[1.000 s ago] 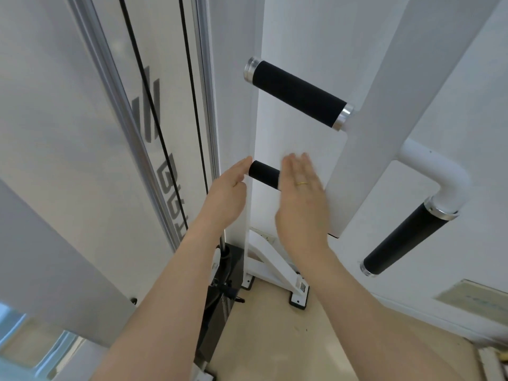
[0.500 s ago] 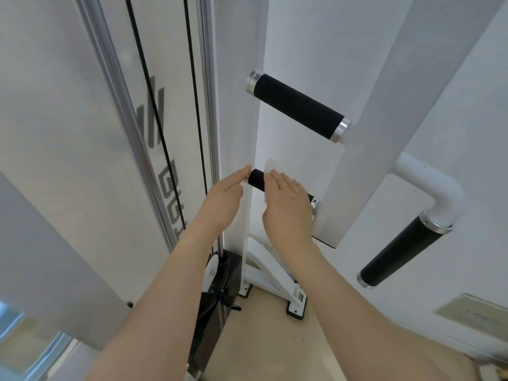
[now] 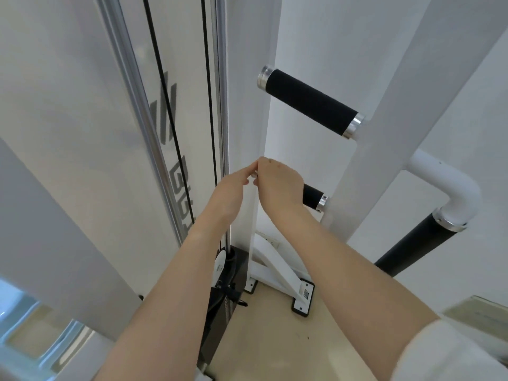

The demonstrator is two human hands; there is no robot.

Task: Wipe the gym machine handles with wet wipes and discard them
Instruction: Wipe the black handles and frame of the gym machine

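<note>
Hands [image 3: 254, 185] meeting at lower handle [image 3: 312, 198], black textured foam, chrome collar

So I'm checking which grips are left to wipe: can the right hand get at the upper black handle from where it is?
Probably yes: the upper black handle sticks out bare above the right hand, nothing between them.

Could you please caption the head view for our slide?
Both hands, left and right, meet at the lower black handle's free end.
</note>
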